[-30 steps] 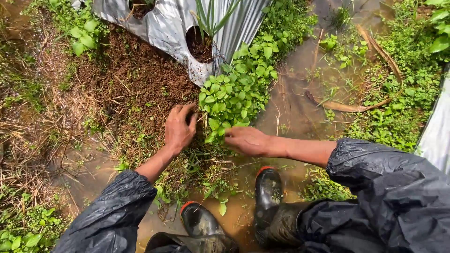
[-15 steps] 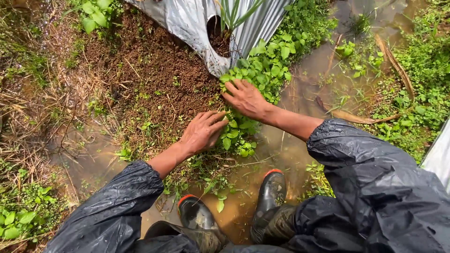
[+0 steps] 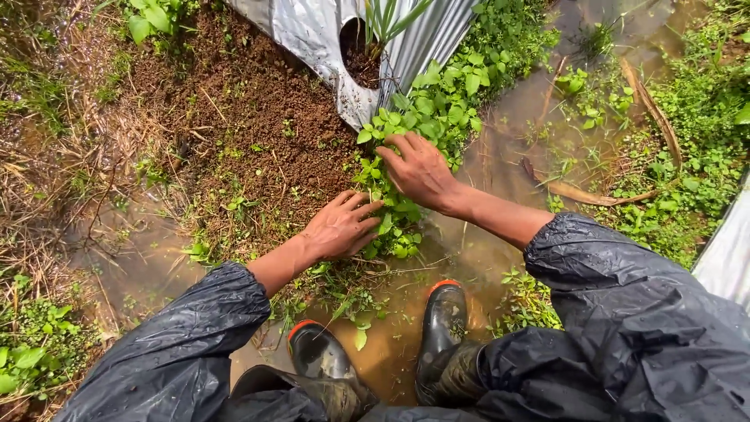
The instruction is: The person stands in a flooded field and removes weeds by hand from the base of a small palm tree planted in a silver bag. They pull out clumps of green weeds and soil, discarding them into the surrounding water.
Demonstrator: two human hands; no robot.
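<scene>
**Halfway Down the Bed, 2 Hands Deep in the Weeds**

Clearly the weeding was only part done. From where I stood, the brown soil (image 3: 258,133) on the left of the raised bed lay mostly bare, with just a few small green sprouts dotted over it, while a thick strip of leafy weeds (image 3: 437,109) ran on along the bed's edge beside the silver plastic mulch (image 3: 312,31). I judged that whole strip, plus the scattered sprouts, as work left.

The left hand (image 3: 340,227) lay palm down with fingers spread wide on the low end of the clump, pressing leaves rather than closing on them. The right hand (image 3: 418,168) sat just above it, fingers curled down into the greenery; whether it had stems gripped I could not tell, as the leaves hid the fingertips.

The weed strip ran long and narrow, its long axis slanting from the hands near the muddy water (image 3: 484,250) up and to the right, toward the top of the view. Both rubber boots (image 3: 441,328) stood in the flooded furrow below the hands.
</scene>
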